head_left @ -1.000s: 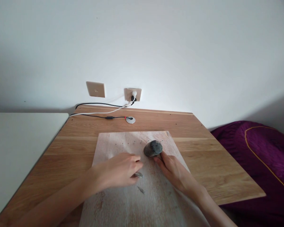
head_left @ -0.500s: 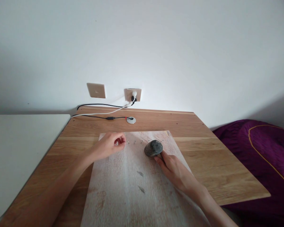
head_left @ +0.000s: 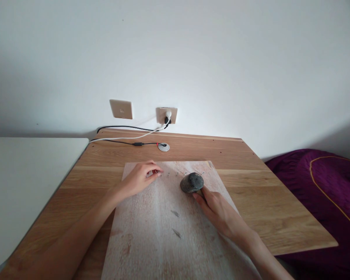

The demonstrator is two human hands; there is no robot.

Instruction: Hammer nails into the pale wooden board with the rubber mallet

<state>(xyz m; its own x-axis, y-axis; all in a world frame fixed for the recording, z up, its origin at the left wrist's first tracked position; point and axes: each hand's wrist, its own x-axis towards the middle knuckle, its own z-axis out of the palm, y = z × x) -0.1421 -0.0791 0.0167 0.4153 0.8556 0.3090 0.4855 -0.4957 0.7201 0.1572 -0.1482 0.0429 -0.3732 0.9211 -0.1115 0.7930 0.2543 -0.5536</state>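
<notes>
A pale worn board (head_left: pixel 151 241) lies on the wooden table (head_left: pixel 251 202). My left hand (head_left: pixel 140 178) is near the board's far left, fingers pinched on a small nail at the start of a row of upright nails (head_left: pixel 177 174). My right hand (head_left: pixel 216 208) grips a dark grey stone (head_left: pixel 191 182) resting on the board beside that row. Two loose nails (head_left: pixel 175 223) lie on the board between my arms.
Black and white cables (head_left: pixel 128 139) run along the table's far edge to a wall socket (head_left: pixel 166 115). A white surface (head_left: pixel 23 175) adjoins the table on the left. A purple cushion (head_left: pixel 323 186) sits to the right.
My left hand lifted a nail from the middle of the board and carried it to the far left of the nail row. The right hand and stone stayed put.
</notes>
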